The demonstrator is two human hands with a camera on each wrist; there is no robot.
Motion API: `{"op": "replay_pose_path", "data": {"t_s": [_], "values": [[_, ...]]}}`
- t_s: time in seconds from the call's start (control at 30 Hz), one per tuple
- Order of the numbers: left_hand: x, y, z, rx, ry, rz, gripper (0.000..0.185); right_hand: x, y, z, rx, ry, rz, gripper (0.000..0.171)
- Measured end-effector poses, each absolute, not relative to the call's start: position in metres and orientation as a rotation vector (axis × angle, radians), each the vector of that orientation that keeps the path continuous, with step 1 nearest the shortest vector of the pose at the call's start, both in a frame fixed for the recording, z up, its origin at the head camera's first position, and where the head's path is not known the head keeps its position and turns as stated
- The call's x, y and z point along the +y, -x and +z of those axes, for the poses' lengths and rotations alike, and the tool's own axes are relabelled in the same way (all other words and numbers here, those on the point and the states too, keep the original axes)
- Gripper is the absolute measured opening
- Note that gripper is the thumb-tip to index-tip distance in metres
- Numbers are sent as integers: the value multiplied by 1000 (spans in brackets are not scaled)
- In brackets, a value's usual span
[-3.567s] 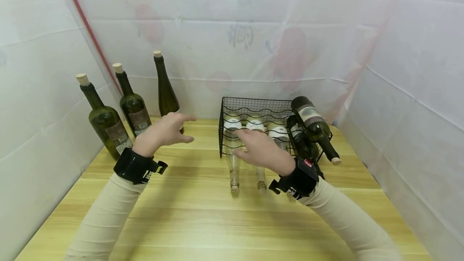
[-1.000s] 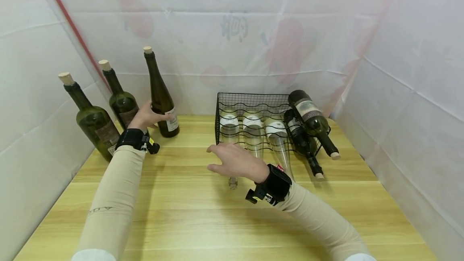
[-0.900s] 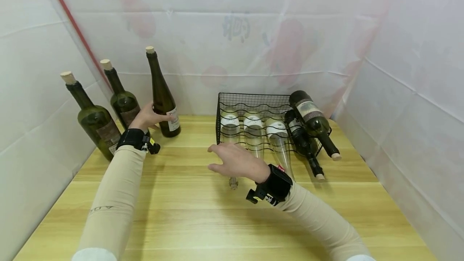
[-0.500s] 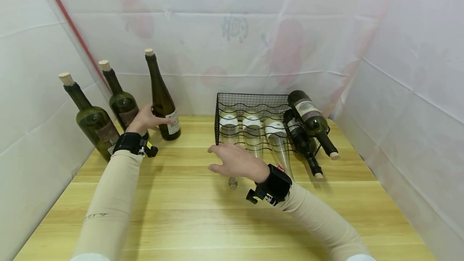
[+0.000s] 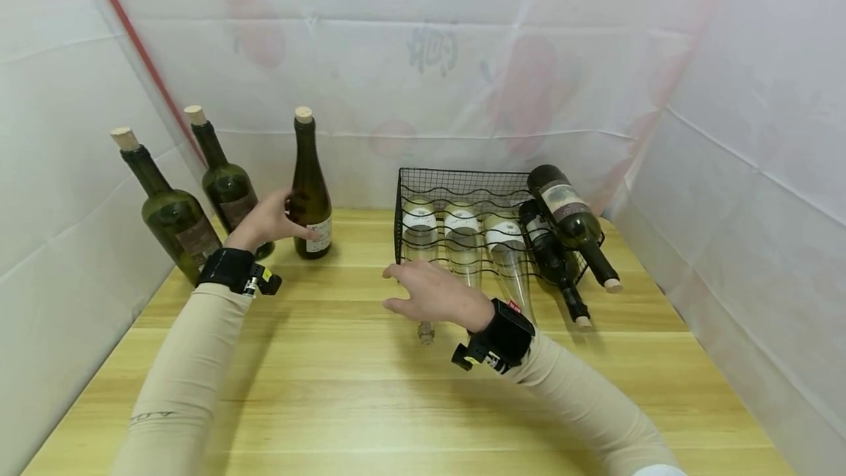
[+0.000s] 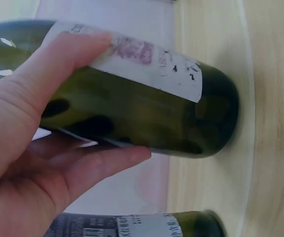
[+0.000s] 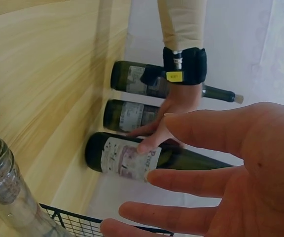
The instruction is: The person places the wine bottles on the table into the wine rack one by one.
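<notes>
Left hand (image 5: 267, 220) grasps a standing bottle (image 5: 310, 189); right hand (image 5: 432, 292) hovers released; five bottles already in the rack (image 5: 463, 182), two more wait.

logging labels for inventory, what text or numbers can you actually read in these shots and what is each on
No text reads clearly enough to quote.
Slim dark bottle gripped by the left hand: white label with a purple mark and small print, too blurred.
Green bottle below it: a barcode, digits too small.
Left wrist strap: yellow tag, unreadable.
Back sheet: faint mirrored characters, illegible.
Right hand: bare.
</notes>
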State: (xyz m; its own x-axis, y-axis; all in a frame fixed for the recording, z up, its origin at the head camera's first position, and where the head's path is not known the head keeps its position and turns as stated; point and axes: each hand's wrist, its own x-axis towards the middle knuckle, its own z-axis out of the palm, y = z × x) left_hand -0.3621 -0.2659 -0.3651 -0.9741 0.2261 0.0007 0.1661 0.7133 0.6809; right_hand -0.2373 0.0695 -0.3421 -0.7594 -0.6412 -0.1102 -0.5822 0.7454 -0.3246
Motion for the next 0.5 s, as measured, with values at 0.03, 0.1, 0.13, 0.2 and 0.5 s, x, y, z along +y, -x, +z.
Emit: {"op": "replay_pose_path", "data": {"t_s": [0.03, 0.1, 0.13, 0.2, 0.5], "values": [[-265, 362, -364, 2833, -348, 1079, 96, 70, 237, -342, 2729, 971, -411, 52], [-263, 361, -361, 2838, -400, 1012, 100, 71, 238, -343, 2724, 968, -421, 52], [-262, 361, -360, 2838, -429, 988, 100, 72, 238, -343, 2722, 965, -422, 52], [-259, 359, -359, 2835, -473, 967, 97, 72, 240, -344, 2712, 957, -432, 52], [-245, 349, -363, 2903, -768, 873, 75, 77, 248, -348, 2644, 888, -444, 53]]}}
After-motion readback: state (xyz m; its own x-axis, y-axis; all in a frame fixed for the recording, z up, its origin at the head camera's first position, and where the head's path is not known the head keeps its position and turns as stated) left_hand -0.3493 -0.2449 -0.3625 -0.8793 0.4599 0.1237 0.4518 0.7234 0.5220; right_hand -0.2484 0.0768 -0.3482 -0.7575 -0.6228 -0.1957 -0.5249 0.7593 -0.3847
